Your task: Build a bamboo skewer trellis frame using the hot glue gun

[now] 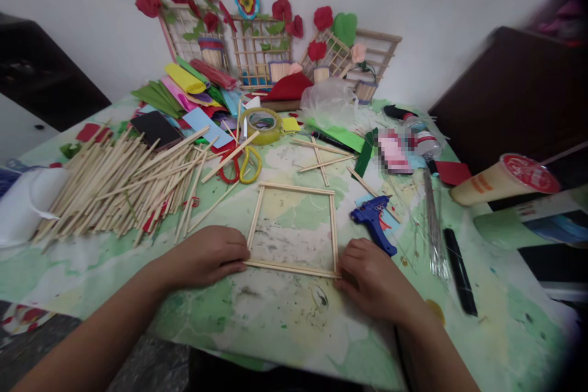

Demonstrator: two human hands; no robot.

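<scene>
A four-sided frame of pale wooden sticks (291, 268) lies flat on the green patterned tablecloth (257, 324). My left hand (209, 257) is closed at its near left corner, fingertips pinching the stick ends. At the near right corner my right hand (370, 275) has its fingers closed round the joint. Just beyond my right hand rests a blue glue gun (374, 220). Several loose sticks (321, 159) lie past the far side of the frame.
A big pile of sticks (114, 184) covers the left. Behind are scissors (249, 165), a tape roll (261, 125) and coloured paper (184, 79). Stick trellises with paper flowers (261, 49) lean on the wall. To the right are wires (434, 226), a black marker (460, 269) and a drink cup (505, 180).
</scene>
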